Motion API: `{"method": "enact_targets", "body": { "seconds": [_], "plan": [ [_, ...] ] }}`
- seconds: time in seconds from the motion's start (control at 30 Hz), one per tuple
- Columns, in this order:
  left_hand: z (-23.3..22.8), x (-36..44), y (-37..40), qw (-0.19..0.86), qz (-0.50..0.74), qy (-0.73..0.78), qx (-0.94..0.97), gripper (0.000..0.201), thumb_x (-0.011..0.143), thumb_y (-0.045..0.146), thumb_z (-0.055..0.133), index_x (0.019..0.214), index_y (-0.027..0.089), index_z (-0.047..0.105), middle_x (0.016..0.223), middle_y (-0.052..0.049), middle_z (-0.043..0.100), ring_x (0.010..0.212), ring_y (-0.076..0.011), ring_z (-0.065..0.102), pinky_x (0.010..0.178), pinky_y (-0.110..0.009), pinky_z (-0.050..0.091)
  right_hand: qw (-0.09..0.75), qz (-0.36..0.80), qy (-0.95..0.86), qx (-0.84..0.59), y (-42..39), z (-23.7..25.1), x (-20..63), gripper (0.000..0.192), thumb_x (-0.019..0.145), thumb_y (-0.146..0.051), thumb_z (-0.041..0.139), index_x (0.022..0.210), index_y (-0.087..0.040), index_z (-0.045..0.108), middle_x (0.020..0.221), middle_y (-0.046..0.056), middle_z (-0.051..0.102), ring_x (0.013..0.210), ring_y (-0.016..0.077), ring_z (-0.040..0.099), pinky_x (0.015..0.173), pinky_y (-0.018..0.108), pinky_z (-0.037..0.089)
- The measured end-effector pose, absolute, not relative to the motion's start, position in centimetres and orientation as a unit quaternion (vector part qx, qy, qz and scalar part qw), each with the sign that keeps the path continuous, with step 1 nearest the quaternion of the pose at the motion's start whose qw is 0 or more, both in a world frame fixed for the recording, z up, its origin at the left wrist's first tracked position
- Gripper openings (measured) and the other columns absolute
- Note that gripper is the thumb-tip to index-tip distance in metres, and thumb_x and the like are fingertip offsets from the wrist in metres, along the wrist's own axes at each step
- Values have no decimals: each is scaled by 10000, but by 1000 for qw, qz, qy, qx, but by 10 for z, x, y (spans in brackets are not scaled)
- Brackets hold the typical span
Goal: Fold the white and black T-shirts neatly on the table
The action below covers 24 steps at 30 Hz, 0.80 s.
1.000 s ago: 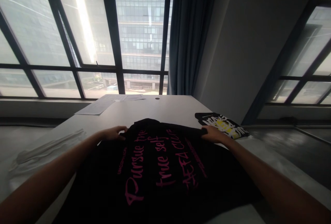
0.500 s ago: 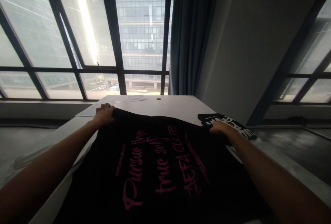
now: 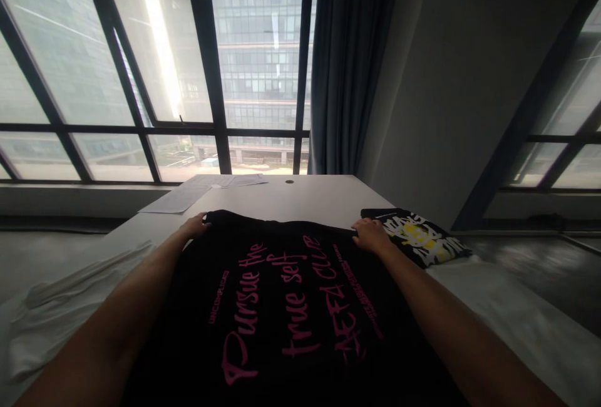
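Observation:
A black T-shirt (image 3: 267,307) with pink lettering is spread in front of me, its far edge running between my two hands. At its far left corner my left hand (image 3: 195,225) is closed on the fabric. My right hand (image 3: 370,233) has its fingers bent over the far right part of the edge, pinching the cloth. The lower part of the shirt goes out of view at the bottom. Just beyond my right hand lies a folded black garment (image 3: 417,238) with white and yellow print.
The shirt lies over a white table (image 3: 291,200). Sheets of paper (image 3: 176,199) rest at its far left. White cloth (image 3: 66,307) is bunched on the left, and more white fabric (image 3: 507,300) shows at right. A blue curtain (image 3: 347,69) hangs by the windows behind.
Both hands have come down a little, and my right hand has moved left. The shirt's far edge is lower and narrower, showing more of the folded garment.

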<state>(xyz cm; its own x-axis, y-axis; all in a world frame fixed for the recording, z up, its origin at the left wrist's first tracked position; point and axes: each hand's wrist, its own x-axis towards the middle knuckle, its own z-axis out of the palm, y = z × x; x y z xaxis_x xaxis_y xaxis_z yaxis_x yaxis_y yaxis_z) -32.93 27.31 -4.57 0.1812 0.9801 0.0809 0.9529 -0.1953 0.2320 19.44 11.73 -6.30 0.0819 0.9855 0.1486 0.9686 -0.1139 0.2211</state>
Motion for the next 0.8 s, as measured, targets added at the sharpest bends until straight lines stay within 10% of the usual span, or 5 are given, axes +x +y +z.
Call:
{"method": "enact_targets", "body": {
  "seconds": [0.27, 0.43, 0.8],
  "plan": [
    [-22, -326, 306, 113, 207, 599, 765, 341, 674, 296, 628, 974, 140, 661, 878, -49, 703, 858, -245, 664, 766, -317, 539, 29, 81, 649, 756, 140, -36, 213, 229, 887, -284, 550, 1024, -175, 697, 1094, 127, 689, 1063, 269, 607, 907, 381, 397],
    [-17, -331, 292, -129, 411, 531, 730, 297, 736, 179, 474, 990, 173, 627, 1132, -90, 637, 1134, -265, 554, 980, -393, 444, -157, 173, 517, 824, 137, -34, 223, 371, 984, -340, 349, 1202, -150, 581, 1184, 158, 630, 1041, 277, 607, 848, 373, 421],
    [-66, -289, 246, -37, 59, 613, 787, 525, 911, 400, 403, 1371, 179, 522, 1422, -141, 517, 1280, -316, 487, 1026, -461, 395, -56, 136, 587, 796, 122, -60, 163, 432, 917, -357, 508, 1289, -143, 553, 1291, 177, 527, 1195, 325, 490, 975, 447, 383]
  ]
}}
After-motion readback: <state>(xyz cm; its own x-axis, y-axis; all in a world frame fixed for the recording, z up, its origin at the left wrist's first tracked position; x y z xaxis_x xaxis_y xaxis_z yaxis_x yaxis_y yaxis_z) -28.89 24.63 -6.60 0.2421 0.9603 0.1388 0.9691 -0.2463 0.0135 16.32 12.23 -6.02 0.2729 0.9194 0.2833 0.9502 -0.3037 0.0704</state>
